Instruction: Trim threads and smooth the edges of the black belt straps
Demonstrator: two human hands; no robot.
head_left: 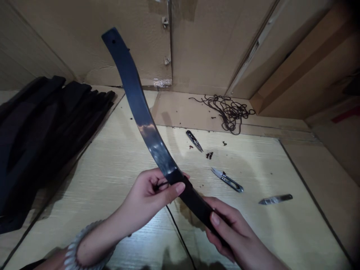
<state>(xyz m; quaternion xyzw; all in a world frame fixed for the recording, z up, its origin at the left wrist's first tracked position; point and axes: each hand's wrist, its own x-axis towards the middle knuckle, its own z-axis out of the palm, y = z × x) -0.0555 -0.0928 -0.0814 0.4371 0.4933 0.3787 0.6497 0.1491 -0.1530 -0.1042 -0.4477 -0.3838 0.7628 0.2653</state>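
Over at the left edge of the table lies a heap of dark straps, stacked loosely and running toward the far left corner. Next comes my left hand, closed around a long curved dark strap: my thumb presses on its upper face and my fingers curl behind it, with a bit of dark thread caught between them. From there the strap arcs up and away toward the far wall, its tip in the air. Its near end sits in my right hand, fingers wrapped under and thumb on top, above the near edge. Beyond my hands, toward the middle, lie a thread snip and a second snip; a third metal tool rests further right. Near the far edge sits a tangle of dark cord.
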